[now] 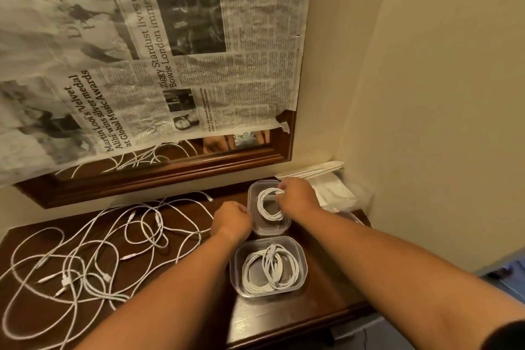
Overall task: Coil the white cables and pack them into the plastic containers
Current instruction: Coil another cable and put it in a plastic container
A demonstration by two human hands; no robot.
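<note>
Two clear plastic containers stand on the dark wooden table. The far container [253, 225] holds a coiled white cable [265, 209]; my right hand [298, 196] pinches the top of that coil inside it. My left hand [231, 220] has its fingers curled against the far container's left wall. The near container [302, 260] holds another coiled white cable [270, 270]. A tangle of loose white cables [93, 253] sprawls over the left half of the table.
A wood-framed mirror [159, 176] covered with newspaper [147, 45] leans behind the table. Stacked clear lids and plastic [326, 179] sit in the back right corner against the wall. The table's front edge [298, 332] runs below the near container.
</note>
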